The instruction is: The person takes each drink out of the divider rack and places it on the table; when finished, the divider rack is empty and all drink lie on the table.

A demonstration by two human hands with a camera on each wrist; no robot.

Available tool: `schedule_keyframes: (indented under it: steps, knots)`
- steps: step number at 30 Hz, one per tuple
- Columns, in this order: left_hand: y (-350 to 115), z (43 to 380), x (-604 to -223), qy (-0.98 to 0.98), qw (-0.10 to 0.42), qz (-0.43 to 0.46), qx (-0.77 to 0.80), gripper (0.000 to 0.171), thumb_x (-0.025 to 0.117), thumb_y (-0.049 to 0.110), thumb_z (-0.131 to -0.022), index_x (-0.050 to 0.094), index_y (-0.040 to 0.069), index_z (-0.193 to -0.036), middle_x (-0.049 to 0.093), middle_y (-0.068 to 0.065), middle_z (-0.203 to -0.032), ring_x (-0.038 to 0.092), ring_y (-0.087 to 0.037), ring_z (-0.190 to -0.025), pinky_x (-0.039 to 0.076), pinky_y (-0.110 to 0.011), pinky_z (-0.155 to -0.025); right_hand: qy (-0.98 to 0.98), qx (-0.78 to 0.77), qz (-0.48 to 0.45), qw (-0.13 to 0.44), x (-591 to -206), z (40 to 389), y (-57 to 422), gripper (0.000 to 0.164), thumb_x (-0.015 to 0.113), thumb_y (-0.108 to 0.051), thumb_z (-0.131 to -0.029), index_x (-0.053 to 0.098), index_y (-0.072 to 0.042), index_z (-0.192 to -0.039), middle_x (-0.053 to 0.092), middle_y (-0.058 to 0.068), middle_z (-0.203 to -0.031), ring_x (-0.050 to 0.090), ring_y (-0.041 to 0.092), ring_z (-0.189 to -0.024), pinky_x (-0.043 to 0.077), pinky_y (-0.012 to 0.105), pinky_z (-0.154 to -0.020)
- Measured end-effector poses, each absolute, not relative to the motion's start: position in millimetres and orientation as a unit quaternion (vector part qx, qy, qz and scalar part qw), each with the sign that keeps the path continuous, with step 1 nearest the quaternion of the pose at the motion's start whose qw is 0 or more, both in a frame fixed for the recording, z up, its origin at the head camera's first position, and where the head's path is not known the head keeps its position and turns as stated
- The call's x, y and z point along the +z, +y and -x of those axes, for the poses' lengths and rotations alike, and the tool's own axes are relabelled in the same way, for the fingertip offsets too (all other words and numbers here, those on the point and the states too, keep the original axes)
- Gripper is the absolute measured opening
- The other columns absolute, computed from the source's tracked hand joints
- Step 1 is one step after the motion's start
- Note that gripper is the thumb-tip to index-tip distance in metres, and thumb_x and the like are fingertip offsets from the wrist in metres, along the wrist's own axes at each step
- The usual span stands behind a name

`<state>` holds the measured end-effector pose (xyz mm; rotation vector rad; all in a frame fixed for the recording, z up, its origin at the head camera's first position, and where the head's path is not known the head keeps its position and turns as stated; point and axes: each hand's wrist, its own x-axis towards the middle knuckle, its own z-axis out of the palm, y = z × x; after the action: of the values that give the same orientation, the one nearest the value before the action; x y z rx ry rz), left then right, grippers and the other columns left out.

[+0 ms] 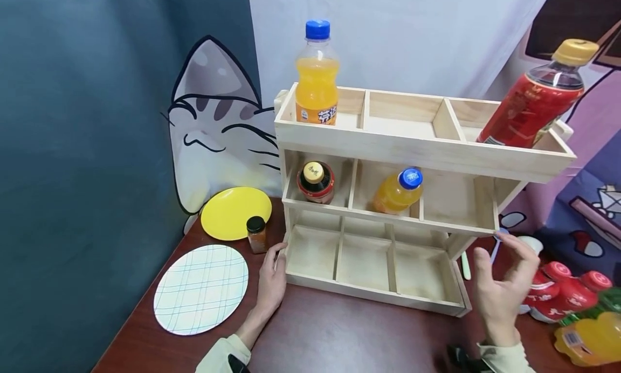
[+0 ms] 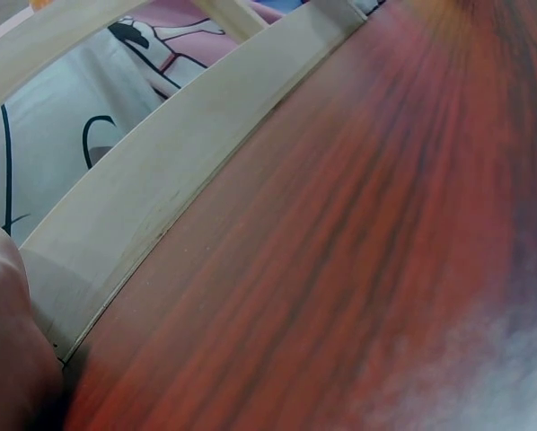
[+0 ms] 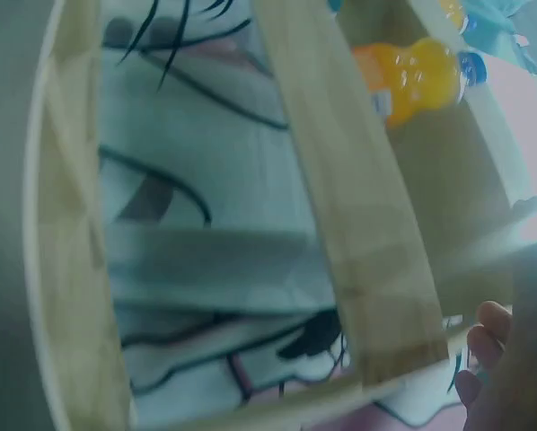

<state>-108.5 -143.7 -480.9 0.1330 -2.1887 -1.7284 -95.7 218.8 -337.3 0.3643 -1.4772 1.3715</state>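
A three-tier wooden shelf rack [image 1: 422,154] with divided compartments stands on the table. My left hand [image 1: 273,278] rests against the left end of its bottom tier, fingers along the side. Beside the right end of the middle tier is my right hand [image 1: 506,287], thumb and forefinger spread apart with nothing between them; its forefinger is close to the corner, and contact is unclear. An orange soda bottle [image 1: 317,82] and a tilted red-labelled bottle [image 1: 538,103] are on the top tier. The middle tier holds a dark gold-capped bottle [image 1: 316,183] and another orange soda bottle [image 1: 398,191].
Left of the rack lie a yellow plate [image 1: 228,216], a checked white plate [image 1: 201,289] and a small black-lidded jar [image 1: 257,235]. On the right are red bottles [image 1: 563,295] and an orange drink bottle [image 1: 594,338]. A curtain [image 1: 82,146] hangs at the left.
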Motion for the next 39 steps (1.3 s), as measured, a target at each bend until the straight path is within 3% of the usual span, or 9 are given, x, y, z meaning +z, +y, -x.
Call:
schedule_keyframes:
  steps: [13,21,26,28,34,39]
  knots:
    - [-144.7,112.7,-476.5,-0.773,0.166,-0.04,-0.611,0.028,0.038,0.023,-0.096,0.05,0.02,-0.122,0.047,0.004,-0.13,0.039,-0.011,-0.122,0.034,-0.039,-0.097,-0.621,0.633,-0.158,0.434,-287.4,120.0,143.2,0.048,0.065,-0.002,-0.076,0.042,0.01,-0.117,0.05,0.02,-0.114,0.044,0.031,-0.112,0.028,0.036,-0.102]
    - [-141.8,108.9,-478.9,-0.784,0.157,-0.052,-0.598,0.027,0.038,0.024,-0.096,0.05,0.024,-0.121,0.048,0.005,-0.128,0.042,-0.01,-0.119,0.033,-0.038,-0.096,-0.694,0.6,-0.172,0.358,-274.4,122.8,123.3,0.064,0.071,-0.003,-0.071,0.038,0.003,-0.126,0.045,0.014,-0.124,0.04,0.021,-0.121,0.028,0.033,-0.105]
    - [-142.1,102.8,-483.4,-0.789,0.154,-0.06,-0.592,0.027,0.037,0.027,-0.097,0.049,0.025,-0.121,0.048,0.009,-0.127,0.04,-0.007,-0.121,0.033,-0.037,-0.098,-0.727,0.596,-0.192,0.28,-275.5,126.4,119.8,0.071,0.07,0.002,-0.071,0.033,-0.005,-0.131,0.046,0.01,-0.123,0.048,0.015,-0.11,0.045,0.021,-0.085]
    - [-142.0,99.2,-484.7,-0.787,0.154,-0.066,-0.593,0.027,0.037,0.027,-0.096,0.05,0.025,-0.121,0.048,0.01,-0.127,0.04,-0.006,-0.121,0.033,-0.036,-0.098,-0.734,0.592,-0.198,0.265,-276.7,126.6,117.8,0.073,0.071,0.003,-0.071,0.032,-0.006,-0.132,0.048,0.011,-0.12,0.051,0.013,-0.102,0.047,0.019,-0.078]
    - [-142.4,98.9,-480.8,-0.791,0.161,-0.066,-0.587,0.027,0.038,0.026,-0.096,0.05,0.025,-0.121,0.049,0.011,-0.126,0.042,-0.004,-0.119,0.035,-0.034,-0.095,-0.77,0.539,-0.176,0.292,-288.3,139.1,121.8,0.07,0.076,-0.01,-0.069,0.039,-0.012,-0.129,0.055,0.005,-0.114,0.053,0.01,-0.099,0.043,0.02,-0.084]
    - [-142.3,100.6,-479.2,-0.792,0.166,-0.061,-0.584,0.027,0.039,0.025,-0.096,0.05,0.025,-0.121,0.049,0.011,-0.126,0.043,-0.005,-0.116,0.035,-0.033,-0.094,-0.79,0.506,-0.159,0.307,-298.6,148.8,124.9,0.061,0.077,-0.024,-0.069,0.047,-0.017,-0.121,0.059,0.0,-0.106,0.055,0.011,-0.094,0.043,0.024,-0.08]
